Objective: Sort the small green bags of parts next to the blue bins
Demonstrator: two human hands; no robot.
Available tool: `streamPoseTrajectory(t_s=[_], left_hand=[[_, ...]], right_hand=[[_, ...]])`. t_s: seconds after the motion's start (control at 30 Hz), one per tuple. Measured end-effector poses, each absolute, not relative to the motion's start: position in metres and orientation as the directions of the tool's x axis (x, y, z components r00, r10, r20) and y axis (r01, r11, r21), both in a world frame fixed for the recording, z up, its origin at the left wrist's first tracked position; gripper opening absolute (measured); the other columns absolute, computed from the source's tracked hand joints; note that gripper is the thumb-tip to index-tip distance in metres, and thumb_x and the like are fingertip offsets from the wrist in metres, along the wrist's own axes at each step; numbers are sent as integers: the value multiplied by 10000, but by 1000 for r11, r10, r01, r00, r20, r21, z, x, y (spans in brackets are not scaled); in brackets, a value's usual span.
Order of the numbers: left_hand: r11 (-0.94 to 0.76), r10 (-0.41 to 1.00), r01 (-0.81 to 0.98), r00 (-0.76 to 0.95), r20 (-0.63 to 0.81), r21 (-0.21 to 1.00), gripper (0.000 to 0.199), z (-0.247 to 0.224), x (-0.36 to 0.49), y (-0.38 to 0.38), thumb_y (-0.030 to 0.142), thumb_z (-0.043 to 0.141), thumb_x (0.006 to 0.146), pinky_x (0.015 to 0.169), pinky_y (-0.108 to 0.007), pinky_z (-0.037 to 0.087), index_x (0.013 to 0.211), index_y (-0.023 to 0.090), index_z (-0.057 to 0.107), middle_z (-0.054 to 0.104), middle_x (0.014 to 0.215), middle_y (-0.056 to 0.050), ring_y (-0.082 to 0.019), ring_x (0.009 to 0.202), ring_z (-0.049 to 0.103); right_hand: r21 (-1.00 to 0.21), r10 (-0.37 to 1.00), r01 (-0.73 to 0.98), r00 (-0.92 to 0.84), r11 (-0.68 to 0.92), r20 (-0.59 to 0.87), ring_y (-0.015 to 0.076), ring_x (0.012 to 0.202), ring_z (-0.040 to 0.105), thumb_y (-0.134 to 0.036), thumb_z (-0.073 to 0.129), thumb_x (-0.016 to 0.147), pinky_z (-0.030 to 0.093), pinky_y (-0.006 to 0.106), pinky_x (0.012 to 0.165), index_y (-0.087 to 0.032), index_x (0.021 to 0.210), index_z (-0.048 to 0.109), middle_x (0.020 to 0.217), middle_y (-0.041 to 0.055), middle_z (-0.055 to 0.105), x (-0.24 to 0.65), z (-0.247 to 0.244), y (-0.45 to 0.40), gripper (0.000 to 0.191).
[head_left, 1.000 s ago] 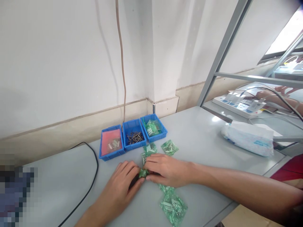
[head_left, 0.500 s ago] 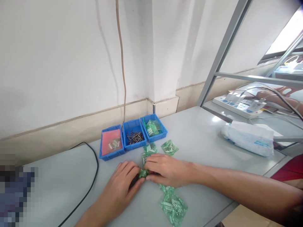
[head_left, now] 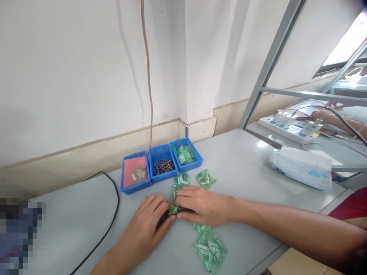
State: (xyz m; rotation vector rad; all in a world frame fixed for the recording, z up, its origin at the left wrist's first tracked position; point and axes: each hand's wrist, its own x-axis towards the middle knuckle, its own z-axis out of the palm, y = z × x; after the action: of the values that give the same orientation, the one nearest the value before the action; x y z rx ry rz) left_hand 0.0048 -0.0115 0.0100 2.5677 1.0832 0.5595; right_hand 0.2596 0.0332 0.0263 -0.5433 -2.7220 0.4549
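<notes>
My left hand (head_left: 150, 217) and my right hand (head_left: 197, 205) meet over the grey table, both closed on a small green bag (head_left: 174, 209) between their fingertips. Part of that bag is hidden by the fingers. Just beyond my right hand lie green bags with metal pieces, one (head_left: 182, 178) near the bins and another (head_left: 205, 178) to its right. Nearer the front edge is a larger green bag (head_left: 210, 250) of pale and metal pieces, partly overlapping a smaller one (head_left: 201, 229).
Three blue bins stand by the wall: one with a pink sheet (head_left: 134, 166), one with screws (head_left: 163, 167), one with green bags (head_left: 185, 154). A black cable (head_left: 116, 210) curves at left. At right are a white plastic package (head_left: 301, 168), a power strip (head_left: 286, 128) and another person's arm.
My hands and the green bag have hardly moved. In the background at far right, the other person's hand has shifted.
</notes>
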Motion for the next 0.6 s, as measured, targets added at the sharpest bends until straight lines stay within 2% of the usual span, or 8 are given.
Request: streamPoseTrajectory(t_s=[0.6], left_hand=[[-673,730,612,641,239,415,155,8,5,-11,277,494,1136,830,-381,448,1016,216,570,619,1008,-41,-242,918,559]], right_hand=[[-380,422,316,-875,870,238,208,863,546,-324,547,1118,481,315,865,-167,989,606,929,61,619,259,27,33,212]])
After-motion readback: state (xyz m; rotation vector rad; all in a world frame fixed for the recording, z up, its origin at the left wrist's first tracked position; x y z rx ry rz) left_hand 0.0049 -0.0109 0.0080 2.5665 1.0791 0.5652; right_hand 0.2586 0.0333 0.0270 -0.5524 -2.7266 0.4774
